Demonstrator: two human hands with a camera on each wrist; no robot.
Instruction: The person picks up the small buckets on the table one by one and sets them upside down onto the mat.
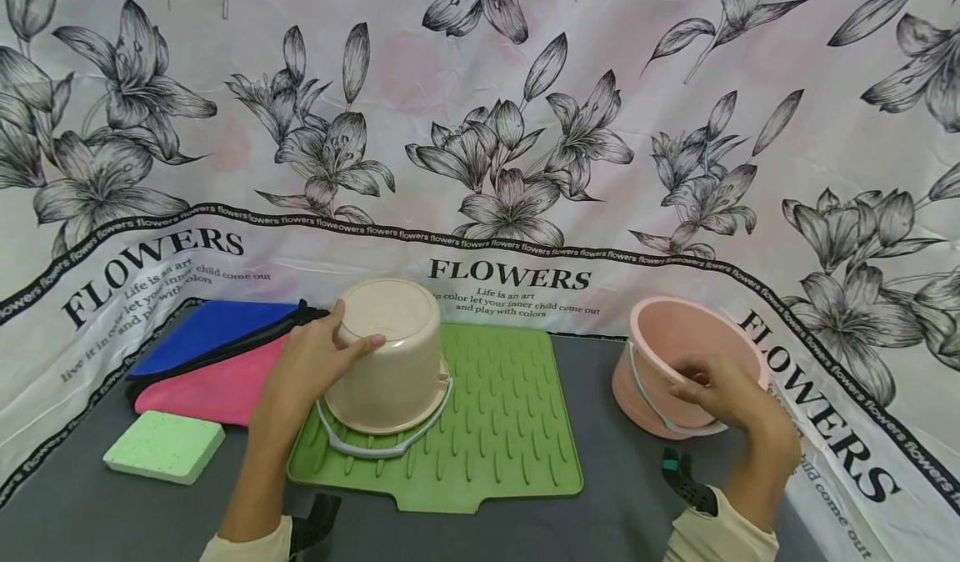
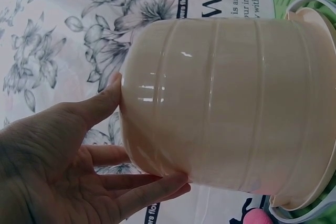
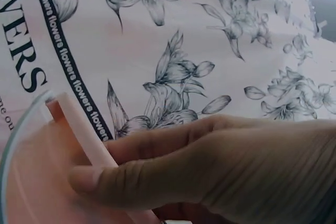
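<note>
Here, my left hand [image 1: 311,358] grips the base of a cream bucket [image 1: 386,387], its thumb and fingers spread around the bottom edge as the bucket sits upside down on the left part of a ridged green mat [image 1: 510,412], its grey handle [image 1: 375,452] lying on the near side. At right, my right hand [image 1: 723,391] pinches the rim of a pink bucket [image 1: 628,391], mouth up on the dark grey table [image 1: 600,495] beyond the mat's edge. At left lie a black-edged blue-and-pink fabric item [image 1: 210,387], partly blocked by my forearm, and, nearer, a pale green sponge [image 1: 165,447]. A flower-printed cloth [image 1: 405,170] hangs on the far side.
</note>
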